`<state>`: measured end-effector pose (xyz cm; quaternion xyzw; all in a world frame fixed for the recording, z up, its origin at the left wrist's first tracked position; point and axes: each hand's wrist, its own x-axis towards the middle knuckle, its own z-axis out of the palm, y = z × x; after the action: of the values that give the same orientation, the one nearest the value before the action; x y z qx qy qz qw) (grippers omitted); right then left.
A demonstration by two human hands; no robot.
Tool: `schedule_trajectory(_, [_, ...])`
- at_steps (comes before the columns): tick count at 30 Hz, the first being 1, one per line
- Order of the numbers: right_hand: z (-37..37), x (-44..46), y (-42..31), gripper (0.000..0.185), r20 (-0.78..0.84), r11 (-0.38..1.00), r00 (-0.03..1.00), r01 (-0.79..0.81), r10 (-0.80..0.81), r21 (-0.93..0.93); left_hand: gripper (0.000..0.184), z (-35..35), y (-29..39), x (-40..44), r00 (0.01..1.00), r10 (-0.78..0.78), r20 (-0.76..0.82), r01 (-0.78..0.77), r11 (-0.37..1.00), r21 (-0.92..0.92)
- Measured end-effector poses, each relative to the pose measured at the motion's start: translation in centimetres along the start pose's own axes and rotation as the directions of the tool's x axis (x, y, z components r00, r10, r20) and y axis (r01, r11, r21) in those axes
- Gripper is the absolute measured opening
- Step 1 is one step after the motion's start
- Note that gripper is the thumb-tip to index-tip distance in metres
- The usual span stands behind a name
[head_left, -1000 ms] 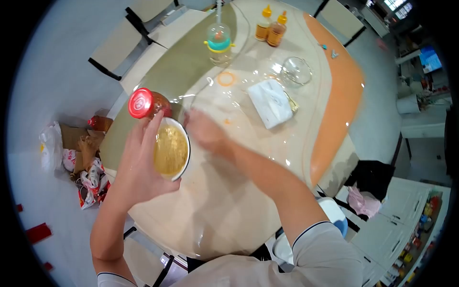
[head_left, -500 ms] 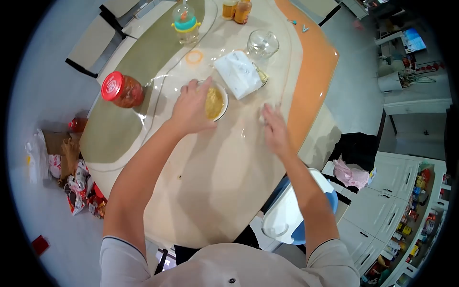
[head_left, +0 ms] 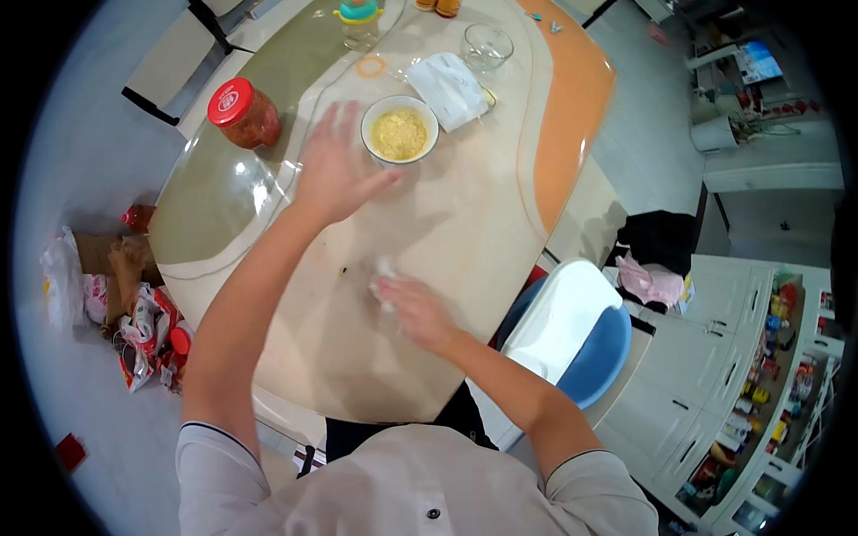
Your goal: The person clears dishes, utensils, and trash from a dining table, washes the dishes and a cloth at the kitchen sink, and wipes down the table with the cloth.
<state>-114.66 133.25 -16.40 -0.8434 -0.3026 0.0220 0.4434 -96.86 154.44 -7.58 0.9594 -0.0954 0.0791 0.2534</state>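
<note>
A white bowl with a dark rim [head_left: 399, 131] holds a yellow, lumpy mixture and stands upright on the table. Just left of it is my left hand [head_left: 336, 170], fingers spread, holding nothing. Nearer to me, my right hand [head_left: 413, 308] presses a crumpled white tissue [head_left: 384, 284] on the tabletop; motion blurs it slightly. A small dark speck [head_left: 345, 269] lies left of the tissue. Behind the bowl, to the right, is a white tissue pack [head_left: 450, 90]. A red-lidded jar [head_left: 245, 114] with reddish contents stands on the green part at the left.
A clear glass bowl [head_left: 487, 47] and a bottle with a teal and yellow top [head_left: 359, 25] stand at the back. Beside the table's right edge are a white board [head_left: 559, 326] and a blue basin [head_left: 597, 362]. Bags and boxes [head_left: 134, 304] lie on the left.
The bowl has gone from beside the jar to near the tissue pack, and my left hand has let go of it. My right hand has swept from the right toward the front middle with the tissue.
</note>
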Motion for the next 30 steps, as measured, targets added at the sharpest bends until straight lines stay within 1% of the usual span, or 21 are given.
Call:
schedule_trajectory(1, [-1.2,-2.0,-0.2,0.042,-0.038,0.998,0.997,-0.07,0.07,0.001,0.104,-1.3,-1.0,-2.5,0.998,0.046,-0.052,-0.046,0.999,-0.012])
schedule_trajectory(3, [-5.1,-5.1,0.7,0.046,-0.204,0.915,0.909,-0.305,0.362,0.263,0.088,-4.6,-2.3,-7.8,0.995,0.04,-0.092,-0.056,0.984,-0.17])
schedule_trajectory(5, [-7.5,-9.0,3.3,0.06,-0.203,0.938,0.937,-0.316,0.285,-0.143,0.077,-5.2,-5.4,-14.3,0.99,0.043,-0.131,-0.065,0.983,-0.169])
schedule_trajectory(6, [-6.4,-9.7,2.6,0.06,-0.205,0.935,0.934,-0.324,0.291,-0.147,0.075,-5.6,-6.0,-17.3,0.99,0.012,-0.142,-0.042,0.977,-0.211])
schedule_trajectory(8, [-2.5,-10.4,0.2,0.064,-0.213,0.843,0.901,-0.431,0.379,-0.323,0.07,-5.8,-6.3,-23.5,0.987,-0.07,-0.148,0.024,0.955,-0.295])
schedule_trajectory(9, [-0.3,-10.4,-1.0,0.064,-0.21,0.845,0.902,-0.428,0.377,-0.322,0.068,-5.6,-6.4,-26.6,0.982,-0.12,-0.144,0.066,0.94,-0.336])
schedule_trajectory(11, [4.4,-9.6,-3.4,0.065,-0.224,0.854,0.927,-0.367,0.301,-0.369,0.065,-5.7,-5.8,-31.8,0.968,-0.219,-0.125,0.161,0.919,-0.361])
schedule_trajectory(12, [6.4,-8.5,-4.8,0.062,-0.227,0.845,0.913,-0.402,0.34,-0.352,0.065,-5.6,-5.3,-34.0,0.968,-0.218,-0.126,0.159,0.919,-0.361])
schedule_trajectory(13, [8.5,-7.3,-6.3,0.059,-0.231,0.836,0.898,-0.436,0.375,-0.333,0.064,-5.5,-4.9,-36.0,0.943,-0.302,-0.138,0.23,0.893,-0.386])
schedule_trajectory(14, [10.7,-6.1,-7.2,0.057,-0.265,0.842,0.895,-0.433,0.359,-0.321,0.063,-5.3,-4.7,-37.7,0.912,-0.384,-0.147,0.297,0.863,-0.408])
schedule_trajectory(16, [14.9,-3.3,-9.0,0.052,-0.31,0.878,0.901,-0.39,0.303,-0.276,0.06,-4.8,-4.3,-40.2,0.902,-0.391,-0.18,0.298,0.869,-0.395])
schedule_trajectory(18, [16.8,-0.5,-10.3,0.049,-0.335,0.906,0.908,-0.344,0.254,-0.245,0.058,-4.2,-4.1,-41.7,0.895,-0.391,-0.216,0.289,0.875,-0.388])
schedule_trajectory(20, [17.0,0.7,-11.0,0.048,-0.228,0.966,0.955,-0.224,0.191,-0.127,0.054,-3.6,-4.2,-42.4,0.899,-0.371,-0.233,0.289,0.902,-0.319])
schedule_trajectory(21, [16.4,-0.5,-11.3,0.048,-0.24,0.966,0.952,-0.225,0.189,-0.129,0.054,-3.4,-4.3,-42.9,0.903,-0.359,-0.236,0.277,0.906,-0.319])
schedule_trajectory(23, [14.2,-3.8,-11.1,0.046,-0.41,0.978,0.89,-0.157,0.201,0.139,0.052,-3.7,-5.3,-44.3,0.854,-0.44,-0.278,0.355,0.883,-0.307])
schedule_trajectory(24, [12.9,-7.0,-10.3,0.047,-0.389,0.969,0.888,-0.213,0.244,0.123,0.052,-4.0,-6.0,-45.7,0.845,-0.451,-0.288,0.366,0.88,-0.304])
schedule_trajectory(25, [12.1,-10.5,-9.0,0.047,-0.404,0.944,0.863,-0.215,0.304,0.251,0.051,-4.5,-6.9,-47.6,0.807,-0.489,-0.33,0.424,0.87,-0.251])
schedule_trajectory(26, [8.2,-12.8,-11.8,0.049,-0.371,0.957,0.884,-0.285,0.283,0.051,0.051,-5.2,-8.0,-50.0,0.767,-0.524,-0.37,0.485,0.852,-0.198])
schedule_trajectory(28, [8.9,-17.6,-11.6,0.054,-0.314,0.874,0.85,-0.474,0.422,-0.108,0.051,-7.7,-11.7,-57.1,0.71,-0.528,-0.467,0.619,0.784,0.054])
schedule_trajectory(29, [10.0,-17.4,-12.0,0.054,-0.292,0.88,0.859,-0.465,0.42,-0.102,0.054,-9.6,-13.4,-61.2,0.66,-0.539,-0.522,0.701,0.691,0.173])
schedule_trajectory(30, [11.0,-17.0,-12.5,0.057,-0.289,0.848,0.868,-0.473,0.402,-0.239,0.062,-11.8,-15.6,-66.8,0.624,-0.562,-0.543,0.772,0.553,0.313])
